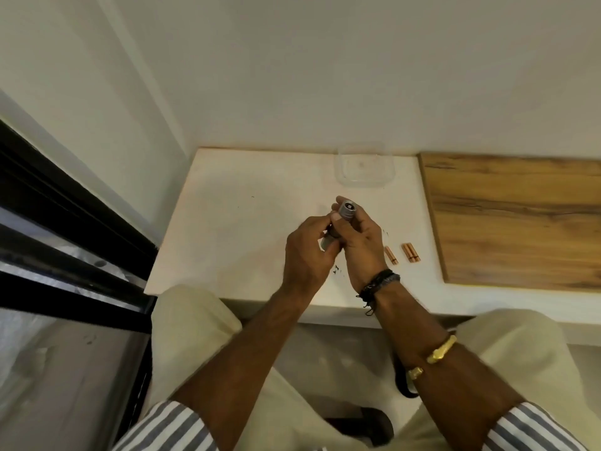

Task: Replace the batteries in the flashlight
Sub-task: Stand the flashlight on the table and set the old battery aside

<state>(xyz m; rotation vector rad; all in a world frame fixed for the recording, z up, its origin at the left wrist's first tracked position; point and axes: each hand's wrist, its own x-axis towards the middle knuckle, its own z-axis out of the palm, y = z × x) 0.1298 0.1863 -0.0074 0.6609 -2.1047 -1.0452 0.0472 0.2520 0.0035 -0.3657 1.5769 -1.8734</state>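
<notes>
Striped sleeves (169,424) over white counter (234,206)

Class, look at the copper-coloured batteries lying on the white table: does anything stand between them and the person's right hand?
Nothing visible does. The copper-coloured batteries lie on bare white table just right of the right hand. That hand, though, is occupied: with the left hand it holds the grey metal flashlight.

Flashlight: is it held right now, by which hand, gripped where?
Both hands hold the grey flashlight. Right hand grips it just below the head end; left hand pinches the lower body and tail end.
</notes>
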